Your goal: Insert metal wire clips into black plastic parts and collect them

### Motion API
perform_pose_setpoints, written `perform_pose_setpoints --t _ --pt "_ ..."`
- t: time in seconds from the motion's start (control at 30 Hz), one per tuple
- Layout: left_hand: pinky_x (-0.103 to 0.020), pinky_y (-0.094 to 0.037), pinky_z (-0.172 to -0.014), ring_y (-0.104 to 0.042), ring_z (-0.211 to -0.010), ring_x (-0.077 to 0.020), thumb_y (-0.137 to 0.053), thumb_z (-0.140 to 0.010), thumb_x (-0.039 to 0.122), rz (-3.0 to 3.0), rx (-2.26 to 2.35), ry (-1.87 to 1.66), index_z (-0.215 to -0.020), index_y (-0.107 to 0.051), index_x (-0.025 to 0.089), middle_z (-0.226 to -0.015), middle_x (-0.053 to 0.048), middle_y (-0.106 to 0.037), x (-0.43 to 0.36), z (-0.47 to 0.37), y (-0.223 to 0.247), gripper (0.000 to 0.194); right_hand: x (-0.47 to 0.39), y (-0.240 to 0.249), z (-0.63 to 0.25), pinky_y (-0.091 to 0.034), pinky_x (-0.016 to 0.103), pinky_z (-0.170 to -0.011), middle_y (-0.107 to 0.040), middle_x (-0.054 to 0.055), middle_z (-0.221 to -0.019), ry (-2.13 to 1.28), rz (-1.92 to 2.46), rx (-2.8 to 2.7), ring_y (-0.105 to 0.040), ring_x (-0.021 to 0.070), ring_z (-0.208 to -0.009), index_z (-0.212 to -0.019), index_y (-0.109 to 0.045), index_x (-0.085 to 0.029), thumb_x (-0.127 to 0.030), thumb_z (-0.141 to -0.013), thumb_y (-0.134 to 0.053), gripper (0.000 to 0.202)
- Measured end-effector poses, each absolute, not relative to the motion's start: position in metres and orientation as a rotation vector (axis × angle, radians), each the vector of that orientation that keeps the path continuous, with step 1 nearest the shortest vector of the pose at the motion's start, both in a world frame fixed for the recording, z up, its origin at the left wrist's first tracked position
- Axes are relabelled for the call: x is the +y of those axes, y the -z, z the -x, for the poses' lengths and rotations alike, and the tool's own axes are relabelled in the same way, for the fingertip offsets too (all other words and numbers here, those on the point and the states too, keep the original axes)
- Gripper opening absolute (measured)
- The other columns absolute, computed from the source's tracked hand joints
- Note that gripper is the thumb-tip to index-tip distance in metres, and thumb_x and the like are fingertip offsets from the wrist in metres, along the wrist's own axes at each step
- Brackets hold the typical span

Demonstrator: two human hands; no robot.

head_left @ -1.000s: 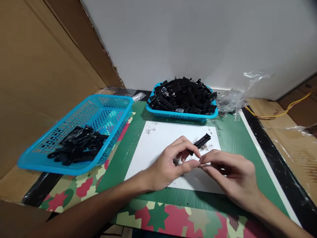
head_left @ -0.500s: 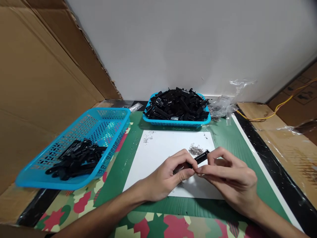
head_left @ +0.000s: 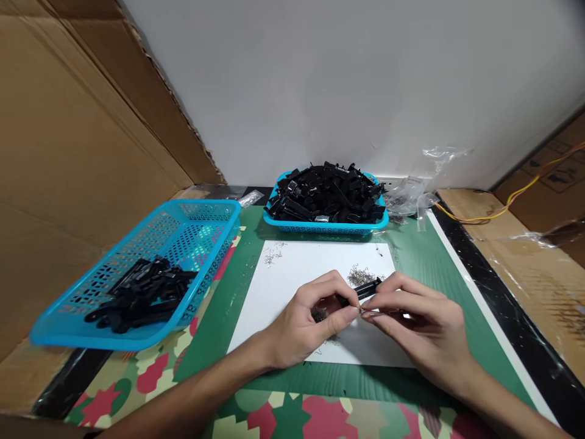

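Over the white sheet [head_left: 256, 305], my left hand [head_left: 311, 323] is closed around one end of a narrow black plastic part [head_left: 367, 289]. The part's other end sticks out towards the upper right, beside my right fingers. My right hand [head_left: 420, 323] pinches thumb and fingertips together close to the left thumb tip; whatever is between them is too small to name. Just behind the part lies a pile of tiny bent metal wire pieces [head_left: 359, 274]. More small wire pieces [head_left: 320, 314] lie below my left hand, partly hidden by it.
A blue basket [head_left: 219, 259] on the left holds several black plastic parts [head_left: 146, 292]. Another blue basket [head_left: 320, 227] at the back is heaped with black parts [head_left: 326, 192]. Clear plastic bags [head_left: 406, 195] and a yellow cable [head_left: 498, 214] lie to the right. Cardboard [head_left: 82, 134] stands at left.
The black part has shifted slightly left and tilted flatter. My right fingers have moved a little left and closed together near the left thumb tip.
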State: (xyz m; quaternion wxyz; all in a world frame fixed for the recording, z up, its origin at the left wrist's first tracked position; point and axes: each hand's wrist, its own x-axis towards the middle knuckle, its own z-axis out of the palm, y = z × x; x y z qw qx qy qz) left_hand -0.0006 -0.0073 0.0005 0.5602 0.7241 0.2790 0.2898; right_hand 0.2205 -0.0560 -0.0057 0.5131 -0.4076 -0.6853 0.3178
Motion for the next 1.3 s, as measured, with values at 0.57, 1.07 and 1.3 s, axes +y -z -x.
perform_pose_setpoints --t 0.57,1.07,1.3 --pt "-0.024 -0.05 -0.078 -0.061 -0.094 -0.0139 -0.074 -0.098 0.027 -1.651 0.741 -0.947 -0.124 -0.058 0.024 -0.112 -0.004 -0.062 -0.012 -0.006 0.013 0.031 -0.059 0.005 -0.219 -0.038 0.023 -0.044 -0.062 0.0 -0.073 -0.453 0.985 -1.702 -0.053 0.0094 -0.055 -0.101 -0.08 -0.019 -0.005 -0.09 -0.071 0.02" --pt "-0.025 -0.048 -0.073 -0.059 -0.081 -0.0118 -0.077 -0.095 0.029 -1.77 0.795 -0.924 -0.115 -0.065 0.021 -0.101 -0.002 -0.065 -0.011 -0.005 0.012 0.025 -0.056 0.01 -0.221 -0.049 0.023 -0.051 -0.065 0.003 -0.077 -0.426 0.944 -1.873 -0.062 0.0115 -0.06 -0.099 -0.075 -0.016 -0.007 -0.094 -0.069 0.012" --pt "-0.022 -0.05 -0.07 -0.059 -0.078 -0.0106 -0.077 -0.094 0.026 -1.832 0.86 -0.918 -0.115 -0.066 0.023 -0.1 -0.001 -0.067 -0.01 -0.001 0.014 0.024 -0.053 0.014 -0.22 -0.048 0.022 -0.053 -0.065 0.003 -0.076 -0.322 0.952 -1.899 -0.063 0.0119 -0.062 -0.097 -0.074 -0.016 -0.009 -0.095 -0.068 0.01"
